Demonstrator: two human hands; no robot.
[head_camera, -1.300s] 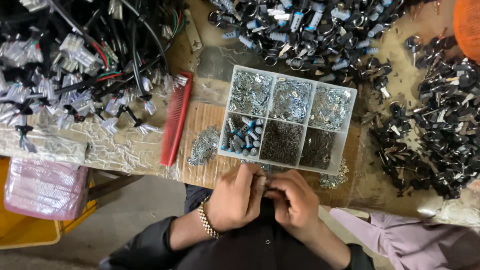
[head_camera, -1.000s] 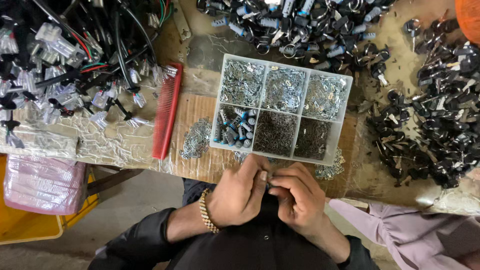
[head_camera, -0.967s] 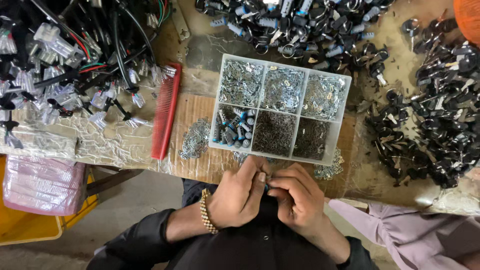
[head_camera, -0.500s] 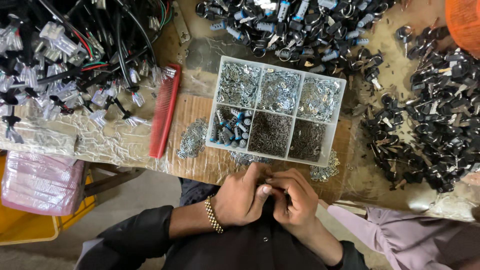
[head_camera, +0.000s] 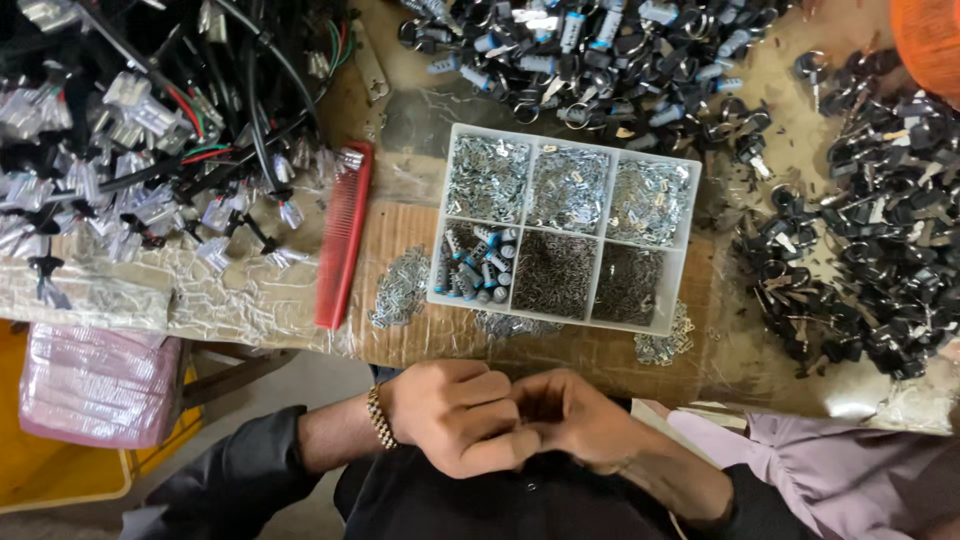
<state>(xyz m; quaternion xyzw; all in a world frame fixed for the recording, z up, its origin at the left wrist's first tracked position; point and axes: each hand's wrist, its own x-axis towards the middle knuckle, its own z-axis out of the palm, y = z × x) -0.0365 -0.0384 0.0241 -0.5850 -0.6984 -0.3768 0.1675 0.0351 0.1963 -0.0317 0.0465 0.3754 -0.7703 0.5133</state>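
Observation:
My left hand (head_camera: 455, 415) and my right hand (head_camera: 570, 415) meet just below the table's front edge, fingers curled together around something small that stays hidden between them. A gold bracelet (head_camera: 378, 415) sits on my left wrist. Just beyond my hands stands a clear six-compartment parts box (head_camera: 690, 215). It holds small silver metal pieces, dark tiny parts and, at the lower left, blue-grey cylinders (head_camera: 475, 270).
A red comb (head_camera: 343, 235) lies left of the box beside a loose pile of silver bits (head_camera: 400, 290). Black cables with clear connectors (head_camera: 130, 150) fill the far left. Heaps of black keys (head_camera: 870, 220) cover the right and top. A pink bag (head_camera: 95, 385) lies below left.
My hands have drawn closer to my body and away from the box. The fingers have closed tighter over the hidden piece.

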